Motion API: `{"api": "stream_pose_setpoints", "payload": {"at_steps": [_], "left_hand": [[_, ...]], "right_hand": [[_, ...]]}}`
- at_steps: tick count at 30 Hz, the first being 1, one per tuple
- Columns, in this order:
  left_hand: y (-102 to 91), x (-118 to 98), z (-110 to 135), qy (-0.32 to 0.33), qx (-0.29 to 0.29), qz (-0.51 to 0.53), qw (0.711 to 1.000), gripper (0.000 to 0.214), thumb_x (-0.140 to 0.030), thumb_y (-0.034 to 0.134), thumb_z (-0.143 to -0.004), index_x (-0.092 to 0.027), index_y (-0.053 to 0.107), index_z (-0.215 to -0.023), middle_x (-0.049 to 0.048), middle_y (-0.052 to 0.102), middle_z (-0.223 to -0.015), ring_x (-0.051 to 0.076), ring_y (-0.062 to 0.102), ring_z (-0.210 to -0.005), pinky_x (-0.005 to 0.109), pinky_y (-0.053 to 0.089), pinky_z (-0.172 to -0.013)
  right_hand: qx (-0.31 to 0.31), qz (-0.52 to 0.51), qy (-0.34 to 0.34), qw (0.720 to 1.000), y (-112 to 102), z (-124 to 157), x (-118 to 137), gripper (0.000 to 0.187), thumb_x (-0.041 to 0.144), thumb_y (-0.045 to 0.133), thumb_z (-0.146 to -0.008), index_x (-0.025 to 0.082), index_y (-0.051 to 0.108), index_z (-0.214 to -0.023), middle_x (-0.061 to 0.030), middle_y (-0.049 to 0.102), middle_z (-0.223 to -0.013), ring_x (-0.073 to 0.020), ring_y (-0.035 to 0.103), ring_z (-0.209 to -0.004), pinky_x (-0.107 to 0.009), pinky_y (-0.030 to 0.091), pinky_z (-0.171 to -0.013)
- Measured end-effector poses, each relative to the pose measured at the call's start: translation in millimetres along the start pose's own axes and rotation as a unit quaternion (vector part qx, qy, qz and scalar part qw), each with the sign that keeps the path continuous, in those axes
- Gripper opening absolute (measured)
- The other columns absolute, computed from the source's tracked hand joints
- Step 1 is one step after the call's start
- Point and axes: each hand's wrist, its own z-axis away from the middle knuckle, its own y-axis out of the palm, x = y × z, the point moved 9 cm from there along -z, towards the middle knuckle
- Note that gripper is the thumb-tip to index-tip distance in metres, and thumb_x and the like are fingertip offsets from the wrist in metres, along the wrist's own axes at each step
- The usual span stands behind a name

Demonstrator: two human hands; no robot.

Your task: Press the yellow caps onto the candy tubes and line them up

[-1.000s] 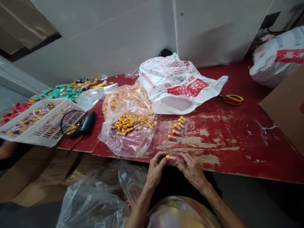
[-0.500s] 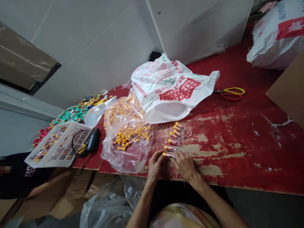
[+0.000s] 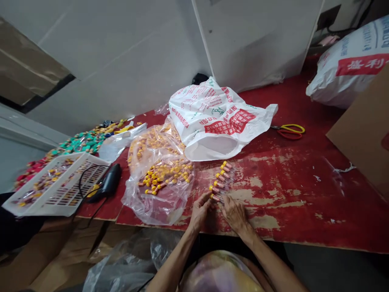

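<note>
Several small clear tubes with yellow caps lie side by side in a slanting row on the worn red table. My left hand has its fingers closed at the yellow-cap end of the nearest tube. At that tube's clear end, my right hand pinches with thumb and fingers. Left of the row, an open clear plastic bag holds many more yellow-capped tubes. A white woven sack with red and green print lies behind the row, its mouth facing me.
Scissors with yellow and red handles lie right of the sack. A white basket of capped pieces and a black corded device stand at left, with green and red pieces behind. Cardboard and a full sack stand at right.
The nearest tubes now lie closer to the others, making a tighter row. Both hands stay at the nearest tube. The view has shifted slightly, and the person at left is mostly out of sight.
</note>
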Motion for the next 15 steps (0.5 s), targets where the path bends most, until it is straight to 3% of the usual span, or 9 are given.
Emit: {"api": "stream_pose_setpoints", "payload": {"at_steps": [5, 8, 11, 15], "left_hand": [[7.8, -1, -2, 0.042, 0.014, -0.001, 0.999, 0.046, -0.024, 0.061, -0.069, -0.016, 0.064, -0.114, 0.0041, 0.068, -0.079, 0.011, 0.053, -0.054, 0.023, 0.043, -0.053], [8.4, -5, 4, 0.098, -0.011, -0.002, 0.995, 0.044, -0.019, 0.058, -0.067, -0.019, 0.066, -0.110, 0.0054, 0.069, -0.087, 0.017, 0.061, -0.068, 0.029, 0.050, -0.062], [-1.9, -16, 20, 0.163, -0.080, -0.008, 0.983, 0.040, -0.016, 0.057, -0.066, -0.021, 0.069, -0.104, 0.0069, 0.069, -0.096, 0.024, 0.062, -0.094, 0.035, 0.051, -0.079], [-41.4, -33, 50, 0.204, -0.208, -0.035, 0.956, 0.027, -0.019, 0.052, -0.075, -0.020, 0.068, -0.097, 0.0073, 0.070, -0.089, 0.023, 0.064, -0.084, 0.035, 0.051, -0.077]], "right_hand": [[-0.026, 0.042, -0.020, 0.999, -3, 4, 4, 0.008, 0.023, 0.054, -0.089, 0.017, 0.055, -0.094, -0.0055, 0.064, -0.082, -0.0183, 0.062, -0.069, -0.028, 0.038, -0.059], [-0.042, 0.080, -0.040, 0.995, -4, 7, 6, 0.015, 0.025, 0.047, -0.094, 0.015, 0.056, -0.099, -0.0082, 0.066, -0.083, -0.0191, 0.063, -0.066, -0.029, 0.037, -0.057], [-0.062, 0.126, -0.043, 0.989, -5, 8, 5, 0.024, 0.027, 0.039, -0.096, 0.014, 0.056, -0.108, -0.0098, 0.068, -0.089, -0.0191, 0.064, -0.063, -0.029, 0.036, -0.054], [-0.081, 0.150, -0.065, 0.983, -4, 9, 5, 0.031, 0.029, 0.035, -0.097, 0.011, 0.055, -0.113, -0.0120, 0.069, -0.091, -0.0213, 0.065, -0.062, -0.030, 0.039, -0.052]]}}
